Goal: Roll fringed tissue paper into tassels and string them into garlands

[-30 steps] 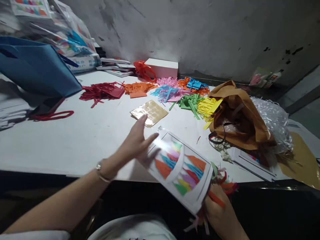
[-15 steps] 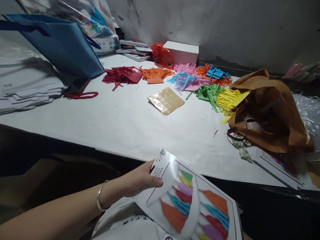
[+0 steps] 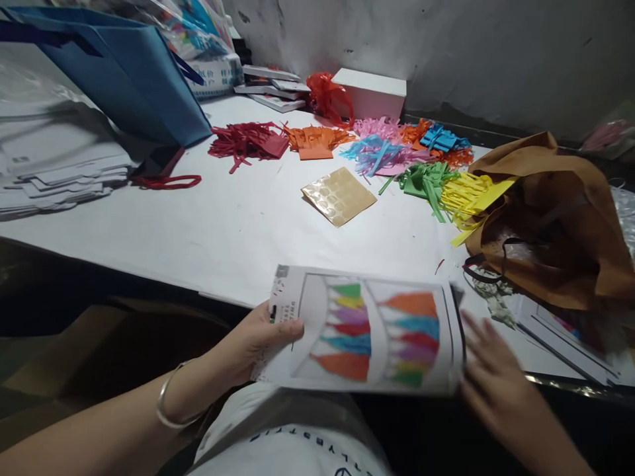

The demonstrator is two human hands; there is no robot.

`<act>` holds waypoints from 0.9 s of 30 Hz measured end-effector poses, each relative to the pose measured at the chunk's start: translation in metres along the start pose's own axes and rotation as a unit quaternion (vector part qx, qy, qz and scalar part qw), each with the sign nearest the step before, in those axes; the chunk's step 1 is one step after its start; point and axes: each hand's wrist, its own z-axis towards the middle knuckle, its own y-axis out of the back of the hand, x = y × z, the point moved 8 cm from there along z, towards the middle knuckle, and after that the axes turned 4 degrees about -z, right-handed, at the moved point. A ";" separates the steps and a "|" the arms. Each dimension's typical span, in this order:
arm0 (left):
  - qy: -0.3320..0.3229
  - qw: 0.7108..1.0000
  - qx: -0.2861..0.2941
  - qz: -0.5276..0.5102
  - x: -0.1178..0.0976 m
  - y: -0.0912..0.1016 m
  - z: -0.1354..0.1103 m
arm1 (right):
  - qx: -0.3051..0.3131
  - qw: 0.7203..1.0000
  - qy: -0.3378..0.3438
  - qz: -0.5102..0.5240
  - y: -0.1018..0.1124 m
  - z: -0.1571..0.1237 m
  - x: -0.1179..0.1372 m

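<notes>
A head-worn camera looks forward and down across the table (image 3: 223,228) to the wall (image 3: 476,59) behind. The left hand (image 3: 265,340) and right hand (image 3: 496,380) appear close, clothing (image 3: 297,433) nearest.

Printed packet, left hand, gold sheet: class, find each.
Printed packet (image 3: 366,332): head view, middle of its front.
Left hand (image 3: 260,336): head view, near its thumb's base.
Gold sheet (image 3: 340,196): head view, middle of its top.

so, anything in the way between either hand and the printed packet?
Nothing visible. The left hand grips the left end of the printed packet, thumb on its front. The right hand, blurred, is at the packet's right end, with no separate object visible between; whether it touches is unclear.
</notes>
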 end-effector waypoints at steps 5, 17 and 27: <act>-0.146 0.984 -0.069 -0.073 -0.003 -0.021 0.019 | -0.129 0.991 0.004 -0.023 0.007 0.046 0.044; 0.012 0.910 0.188 0.369 -0.011 -0.006 0.010 | 0.211 0.972 0.012 -0.099 -0.185 0.122 0.078; -0.305 0.804 0.092 0.502 -0.046 -0.056 0.091 | -0.030 0.989 -0.066 0.127 -0.108 0.115 0.048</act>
